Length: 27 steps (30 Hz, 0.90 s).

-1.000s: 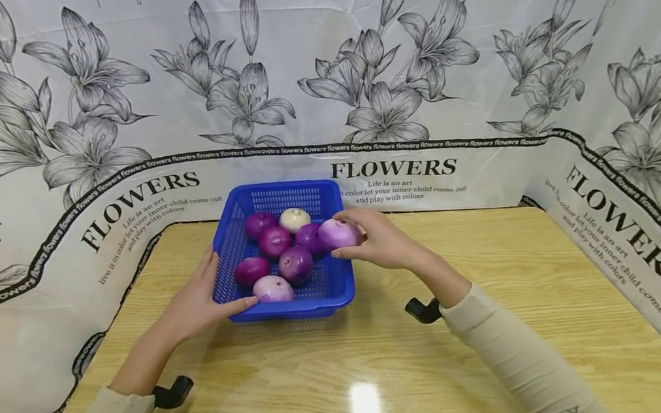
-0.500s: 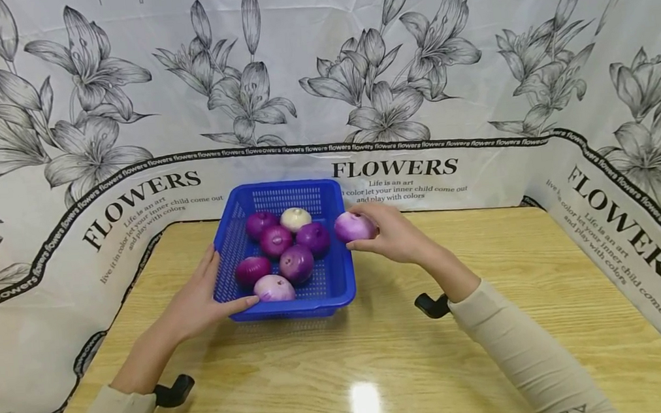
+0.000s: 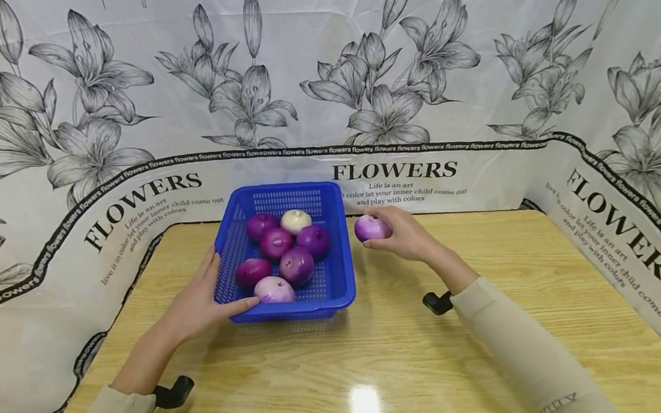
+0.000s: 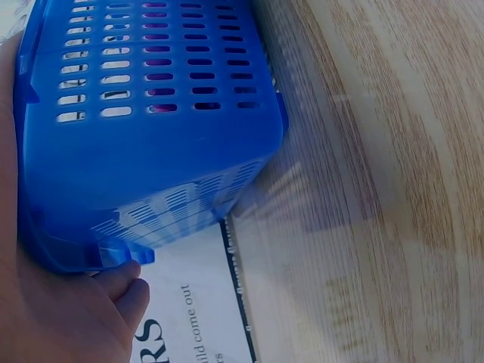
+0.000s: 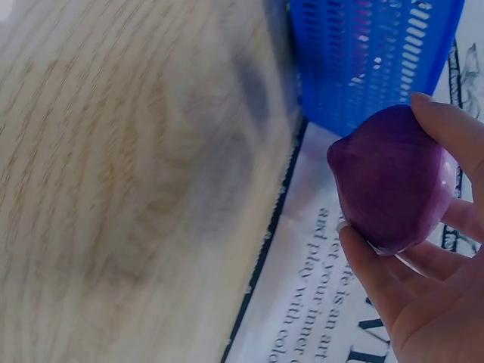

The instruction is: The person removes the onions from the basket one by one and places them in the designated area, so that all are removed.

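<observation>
My left hand [image 3: 193, 304] grips the near left corner of a blue plastic basket [image 3: 315, 305], its thumb along the front rim and its fingers at the left side. In the left wrist view, fingertips [image 4: 130, 291] curl at the basket's rim. My right hand [image 3: 405, 236] holds a purple and white onion [image 3: 370, 228] between thumb and fingers, just right of the basket. Its pointed end shows in the right wrist view, above the table. Inside the basket lie several purple onions [image 3: 297, 266], a white onion [image 3: 296, 221] and a pale purple onion [image 3: 274, 290].
The basket stands on a light wooden table [image 3: 343, 356] toward its back edge. Behind and along the sides hangs a white cloth [image 3: 276, 126] printed with flowers and lettering. Black wrist mounts [image 3: 174, 392] stick out by both sleeves.
My right hand has carried the onion out of the basket, over the right rim and to the right. My left hand and the basket stay in place.
</observation>
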### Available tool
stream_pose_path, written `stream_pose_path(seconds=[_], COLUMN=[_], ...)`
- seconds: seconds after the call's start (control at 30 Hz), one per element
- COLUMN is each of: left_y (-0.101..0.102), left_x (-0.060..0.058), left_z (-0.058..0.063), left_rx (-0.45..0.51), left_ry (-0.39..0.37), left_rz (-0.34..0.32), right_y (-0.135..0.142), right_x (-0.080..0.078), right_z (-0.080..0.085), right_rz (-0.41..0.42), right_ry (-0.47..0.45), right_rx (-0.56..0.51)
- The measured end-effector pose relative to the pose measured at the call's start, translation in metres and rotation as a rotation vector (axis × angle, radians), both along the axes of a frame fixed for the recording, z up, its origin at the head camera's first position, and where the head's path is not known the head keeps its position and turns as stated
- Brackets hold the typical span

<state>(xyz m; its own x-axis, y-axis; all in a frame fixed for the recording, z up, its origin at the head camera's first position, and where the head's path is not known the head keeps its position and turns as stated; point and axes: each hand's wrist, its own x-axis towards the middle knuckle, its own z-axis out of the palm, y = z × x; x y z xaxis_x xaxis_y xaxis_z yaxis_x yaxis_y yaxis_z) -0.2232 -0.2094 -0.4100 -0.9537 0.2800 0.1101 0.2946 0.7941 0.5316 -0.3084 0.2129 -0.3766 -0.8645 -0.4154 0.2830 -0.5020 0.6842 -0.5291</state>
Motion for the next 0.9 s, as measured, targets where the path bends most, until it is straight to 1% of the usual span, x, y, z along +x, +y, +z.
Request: stream_pose_path(seconds=[0.3, 0.57, 0.67, 0.77, 0.9], left_y=[0.0, 0.001, 0.001, 0.0, 0.0], left_x=[0.001, -0.001, -0.001, -0.001, 0.0], left_z=[0.001, 0.002, 0.002, 0.001, 0.001], left_rx=[-0.02, -0.032, -0.033, -0.032, -0.028], left_ry=[0.002, -0.006, -0.004, -0.002, -0.001], left_rz=[0.007, 0.012, 0.011, 0.01, 0.01], right_y=[0.008, 0.006, 0.004, 0.0, -0.003], right_x=[-0.024, -0.043, -0.049, -0.052, -0.055], right_z=[-0.023, -0.038, -0.045, -0.053, -0.061], right_rz=[-0.047, -0.151, -0.171, -0.183, -0.213], right_ry=[-0.02, -0.128, -0.168, -0.207, -0.232], right_rx=[-0.022, -0.127, -0.18, -0.239, -0.274])
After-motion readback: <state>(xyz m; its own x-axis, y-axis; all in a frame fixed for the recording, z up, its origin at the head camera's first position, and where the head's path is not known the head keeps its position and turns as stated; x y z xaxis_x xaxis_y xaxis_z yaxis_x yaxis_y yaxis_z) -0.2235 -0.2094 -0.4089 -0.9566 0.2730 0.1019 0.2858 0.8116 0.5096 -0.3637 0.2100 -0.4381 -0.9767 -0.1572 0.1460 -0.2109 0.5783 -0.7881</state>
